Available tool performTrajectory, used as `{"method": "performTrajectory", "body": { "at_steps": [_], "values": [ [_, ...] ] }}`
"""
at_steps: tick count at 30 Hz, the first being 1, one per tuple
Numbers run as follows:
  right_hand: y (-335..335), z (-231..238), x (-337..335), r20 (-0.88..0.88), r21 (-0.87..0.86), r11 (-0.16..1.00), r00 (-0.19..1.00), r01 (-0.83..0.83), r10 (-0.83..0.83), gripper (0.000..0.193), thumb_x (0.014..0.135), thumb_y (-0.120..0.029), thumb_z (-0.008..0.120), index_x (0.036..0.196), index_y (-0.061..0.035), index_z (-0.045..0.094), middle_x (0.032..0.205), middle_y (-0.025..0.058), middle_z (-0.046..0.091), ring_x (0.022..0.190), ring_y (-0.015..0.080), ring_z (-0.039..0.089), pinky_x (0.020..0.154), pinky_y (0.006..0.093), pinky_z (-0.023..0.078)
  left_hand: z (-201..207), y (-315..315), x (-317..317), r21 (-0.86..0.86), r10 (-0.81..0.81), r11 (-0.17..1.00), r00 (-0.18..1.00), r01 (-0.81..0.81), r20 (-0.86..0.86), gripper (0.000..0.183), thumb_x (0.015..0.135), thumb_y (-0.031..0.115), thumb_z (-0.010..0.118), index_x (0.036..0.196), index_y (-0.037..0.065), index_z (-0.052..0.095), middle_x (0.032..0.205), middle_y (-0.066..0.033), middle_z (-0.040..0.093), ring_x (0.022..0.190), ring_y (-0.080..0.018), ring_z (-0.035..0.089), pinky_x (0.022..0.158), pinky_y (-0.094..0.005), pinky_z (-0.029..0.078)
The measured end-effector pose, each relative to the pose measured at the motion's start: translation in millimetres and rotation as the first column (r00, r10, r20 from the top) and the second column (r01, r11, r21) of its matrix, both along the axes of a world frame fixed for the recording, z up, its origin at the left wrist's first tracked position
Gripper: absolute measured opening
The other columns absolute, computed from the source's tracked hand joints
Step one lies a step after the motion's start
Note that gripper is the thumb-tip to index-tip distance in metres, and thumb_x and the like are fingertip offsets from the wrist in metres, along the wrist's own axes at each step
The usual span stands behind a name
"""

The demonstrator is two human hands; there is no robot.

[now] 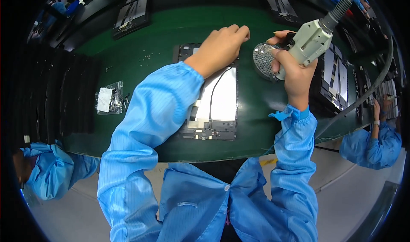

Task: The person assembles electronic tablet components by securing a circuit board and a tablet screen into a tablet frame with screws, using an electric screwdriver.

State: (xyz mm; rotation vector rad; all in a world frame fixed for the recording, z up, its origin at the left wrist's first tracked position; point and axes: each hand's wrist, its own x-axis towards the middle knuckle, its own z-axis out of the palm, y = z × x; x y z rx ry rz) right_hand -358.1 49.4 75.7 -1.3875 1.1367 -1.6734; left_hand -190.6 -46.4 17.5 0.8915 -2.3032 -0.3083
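Note:
An opened tablet lies in front of me on the green bench mat, showing a silver panel, a black cable and dark circuit parts. My left hand is over its far end, fingers curled in. Whatever they hold, if anything, is hidden beneath the hand. In my right hand is a pale electric screwdriver, its cord rising to the upper right. Next to those fingers sits a round dish with a studded, glittering surface. The screwdriver's tip is hidden behind the hand, so I cannot tell whether it touches the dish.
Loose screws and a clear plastic bag with a white label lie on the left of the mat. Dark stacked panels line the left edge. More opened tablets lie right and far. Co-workers in blue sit on both sides.

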Motion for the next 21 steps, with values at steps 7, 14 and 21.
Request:
{"method": "performTrajectory", "body": {
  "at_steps": [7, 14, 21],
  "values": [
    [2.2, 0.8, -1.9, -0.003, 0.019, 1.0, 1.0, 0.019, -0.019, 0.03, 0.076, 0.004, 0.059, 0.106, 0.0045, 0.065, 0.091, 0.0112, 0.07, 0.055, 0.0087, 0.056, 0.049, 0.0229, 0.045, -16.2, -14.0, -24.9, 0.197, 0.18, 0.955, 0.96, -0.223, 0.215, 0.015, 0.085, 0.015, 0.063, 0.093, 0.004, 0.069, 0.093, -0.0182, 0.068, 0.089, -0.0388, 0.064, 0.078, -0.0467, 0.052],
    [5.5, 0.6, -5.5, -0.036, 0.002, 1.0, 0.999, -0.02, 0.02, 0.029, 0.078, 0.003, 0.06, 0.106, 0.0042, 0.065, 0.093, 0.0116, 0.071, 0.054, 0.0078, 0.055, 0.049, 0.0228, 0.045, -3.1, -24.2, -2.6, 0.337, 0.247, 0.875, 0.918, -0.348, 0.309, 0.02, 0.084, 0.016, 0.066, 0.095, 0.001, 0.073, 0.088, -0.0193, 0.071, 0.082, -0.0332, 0.069, 0.077, -0.038, 0.054],
    [4.2, -0.2, -2.2, -0.043, 0.001, 0.999, 0.999, -0.032, 0.032, 0.028, 0.078, 0.004, 0.06, 0.105, 0.0045, 0.065, 0.094, 0.0119, 0.071, 0.054, 0.008, 0.055, 0.05, 0.0235, 0.045, -10.2, 7.8, 19.9, 0.419, 0.323, 0.848, 0.943, -0.323, 0.074, 0.019, 0.081, 0.013, 0.065, 0.09, -0.002, 0.073, 0.084, -0.0211, 0.071, 0.081, -0.0343, 0.071, 0.077, -0.0384, 0.056]
  ]
}}
